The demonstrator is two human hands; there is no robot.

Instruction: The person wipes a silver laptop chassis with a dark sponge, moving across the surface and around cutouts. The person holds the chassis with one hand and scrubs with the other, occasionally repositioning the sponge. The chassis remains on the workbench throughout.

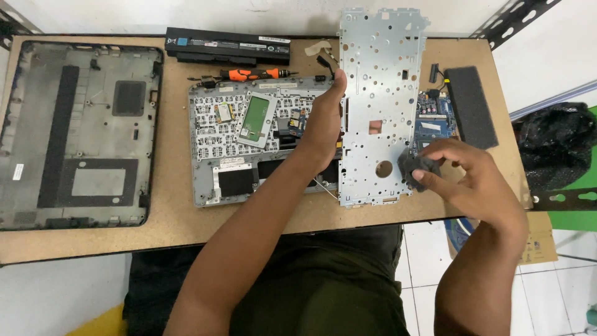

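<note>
The left hand (323, 121) holds a perforated metal plate (380, 93) upright by its left edge, fingers pressed around that edge, thumb tip showing near the top of the grip. The plate stands tilted over the right part of an opened laptop chassis (249, 143), its lower edge close to the near edge of the surface (174, 218). The right hand (463, 171) pinches a small dark pad or cloth (415, 167) between thumb and fingers and presses it against the lower right corner of the plate.

A blue circuit board (435, 121) peeks out behind the plate's right edge, just beside a dark foam block (471, 106). At the far edge lie a black battery pack (227, 46) and an orange-handled screwdriver (249, 74); the dark bottom cover (78, 134) sits well apart at the left.

The grip looks one-sided: only the left edge is held, so pressure from the pad on the opposite corner could twist the thin plate or flex it. If the left fingers slipped, the plate would likely drop onto the exposed board and chassis parts beneath, where its stamped edges might scratch them or snag a cable. The plate's sharp holes could also catch the pad or nick a fingertip.
</note>
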